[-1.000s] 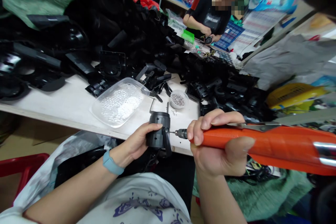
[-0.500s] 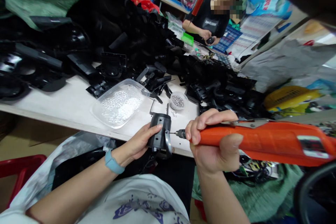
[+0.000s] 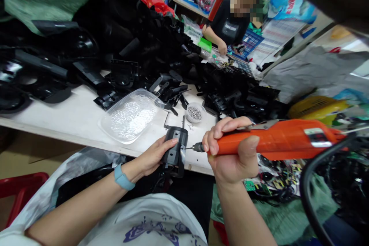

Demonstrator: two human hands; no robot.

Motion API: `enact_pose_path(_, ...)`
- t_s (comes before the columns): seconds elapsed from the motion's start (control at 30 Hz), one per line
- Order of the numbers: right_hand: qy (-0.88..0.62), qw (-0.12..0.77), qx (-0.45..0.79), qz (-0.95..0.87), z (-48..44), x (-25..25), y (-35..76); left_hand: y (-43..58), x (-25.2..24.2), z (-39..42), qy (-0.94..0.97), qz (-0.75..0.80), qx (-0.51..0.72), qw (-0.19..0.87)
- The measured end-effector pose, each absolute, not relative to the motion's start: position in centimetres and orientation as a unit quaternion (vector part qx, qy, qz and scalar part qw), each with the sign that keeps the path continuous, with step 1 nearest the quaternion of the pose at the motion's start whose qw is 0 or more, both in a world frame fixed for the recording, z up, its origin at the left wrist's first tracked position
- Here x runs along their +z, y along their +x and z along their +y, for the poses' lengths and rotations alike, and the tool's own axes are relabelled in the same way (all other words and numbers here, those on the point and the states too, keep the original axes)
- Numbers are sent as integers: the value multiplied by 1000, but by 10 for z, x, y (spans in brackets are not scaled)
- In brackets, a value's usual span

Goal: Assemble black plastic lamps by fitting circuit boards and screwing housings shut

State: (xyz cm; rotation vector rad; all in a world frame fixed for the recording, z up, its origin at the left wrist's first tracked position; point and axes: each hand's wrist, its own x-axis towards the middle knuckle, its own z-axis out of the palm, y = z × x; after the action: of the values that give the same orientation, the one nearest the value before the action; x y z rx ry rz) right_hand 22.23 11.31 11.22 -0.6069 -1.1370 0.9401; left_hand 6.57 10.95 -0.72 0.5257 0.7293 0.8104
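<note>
My left hand (image 3: 154, 156) is closed around a black plastic housing (image 3: 176, 144) at the table's front edge, thumb lying across its top. In my right hand (image 3: 229, 150) is an orange electric screwdriver (image 3: 279, 138), held nearly level and pointing left. Its thin bit (image 3: 188, 148) reaches the right side of the housing; whether it sits in a screw is too small to tell. Just beyond the housing stands a small round tub of metal screws (image 3: 195, 113). To its left lies a clear plastic container (image 3: 131, 116) with many small transparent parts inside.
Heaps of black plastic parts (image 3: 138, 46) cover the back of the white table (image 3: 83, 117). A co-worker (image 3: 230, 27) stands across it, beneath a hanging orange screwdriver (image 3: 218, 2). Circuit boards and wires (image 3: 276, 177) lie at the lower right, beside the screwdriver's black cable (image 3: 307, 188).
The rear of my screwdriver has swung up and left, while its bit stays at the housing. Across the table, the co-worker's hands have moved apart and lower.
</note>
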Motion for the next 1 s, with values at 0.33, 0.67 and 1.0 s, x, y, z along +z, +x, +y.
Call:
enact_pose_path(0.33,-293,693,404,-521,105,109,222,69,-5,114,247,343,361,831)
enact_pose_path(0.67,-290,717,394,-496,113,108,225,68,-6,116,242,335,355,839)
enact_pose_path(1.0,-285,692,426,-509,115,109,223,70,-6,115,245,339,353,837)
